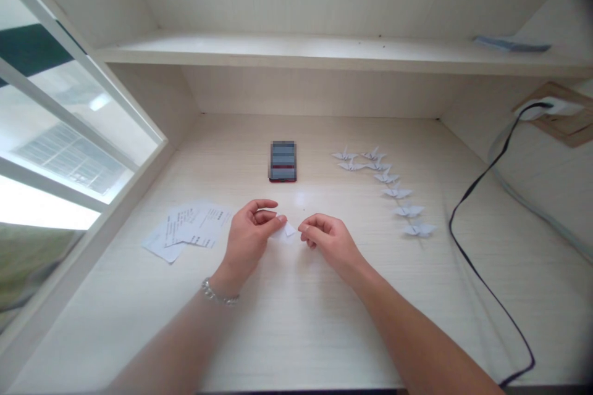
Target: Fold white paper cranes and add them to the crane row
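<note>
My left hand [254, 228] pinches a small folded piece of white paper [289, 230] between thumb and fingers, just above the desk. Close by the paper's right edge, my right hand [324, 234] has thumb and forefinger pressed together. Whether a bit of paper is caught between those fingertips is hidden. Several small white paper cranes [396, 192] stand in a curved line on the right side of the desk. Overlapping sheets of printed white paper [197, 222] lie to the left of my left hand.
Beyond my hands a phone [283, 162] lies on the pale desk [296, 333]. A black cable [477, 265] runs from a wall socket [551, 108] down the right side. Overhead is a shelf [278, 55] with a bluish strip [512, 44]. A window [69, 111] borders the left.
</note>
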Available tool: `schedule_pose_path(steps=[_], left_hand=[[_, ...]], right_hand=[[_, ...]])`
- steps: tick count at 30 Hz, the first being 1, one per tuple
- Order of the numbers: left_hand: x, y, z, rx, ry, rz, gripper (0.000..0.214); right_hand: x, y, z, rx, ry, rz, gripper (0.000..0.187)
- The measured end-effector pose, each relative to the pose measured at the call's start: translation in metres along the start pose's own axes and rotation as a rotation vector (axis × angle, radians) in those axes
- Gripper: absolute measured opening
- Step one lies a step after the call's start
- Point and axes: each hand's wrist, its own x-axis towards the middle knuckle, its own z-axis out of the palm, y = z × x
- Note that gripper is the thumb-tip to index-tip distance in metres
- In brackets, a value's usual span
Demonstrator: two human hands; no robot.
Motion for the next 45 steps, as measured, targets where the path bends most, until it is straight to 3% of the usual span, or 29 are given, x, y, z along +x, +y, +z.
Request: schedule_pose_path(steps=[5, 11, 18, 23, 25, 30, 33, 37, 40, 43, 45], left_hand=[[-0.007, -0.005, 0.014, 0.07, -0.078, -0.013, 0.035], [0.003, 0.003, -0.003, -0.035, 0.066, 0.002, 0.04], [-0.006, -0.004, 0.013, 0.061, -0.037, 0.028, 0.035], [0.001, 0.0, 0.003, -0.073, 0.093, 0.02, 0.039], [0.002, 0.001, 0.001, -0.062, 0.091, 0.017, 0.04], [-0.004, 0.0, 0.009, 0.036, -0.013, 0.059, 0.035], [-0.004, 0.002, 0.008, 0.207, -0.102, 0.071, 0.025], [0.0, 0.01, -0.007, 0.494, -0.323, 0.089, 0.012], [0.005, 0.015, -0.019, 0.583, -0.483, 0.033, 0.012], [0.01, 0.018, -0.025, 0.522, -0.376, 0.017, 0.014], [0.009, 0.018, -0.021, 0.397, -0.264, -0.02, 0.016]], right_hand=[[-0.003, 0.0, 0.001, -0.125, -0.018, -0.002, 0.01], [-0.004, 0.001, -0.001, -0.114, -0.046, 0.028, 0.007], [-0.003, -0.001, 0.002, -0.111, -0.026, -0.018, 0.009], [-0.004, 0.003, -0.003, -0.134, -0.071, 0.008, 0.009], [-0.002, 0.003, -0.004, -0.128, -0.041, -0.007, 0.01], [0.0, 0.0, -0.002, -0.072, 0.003, -0.059, 0.016], [-0.003, -0.005, -0.004, -0.197, 0.005, -0.089, 0.016], [-0.007, -0.012, -0.013, -0.436, -0.089, -0.144, 0.014], [-0.006, -0.015, -0.019, -0.457, -0.142, -0.119, 0.013], [-0.001, -0.011, -0.023, -0.321, -0.11, -0.065, 0.014], [0.002, -0.006, -0.021, -0.171, -0.005, -0.045, 0.017]])
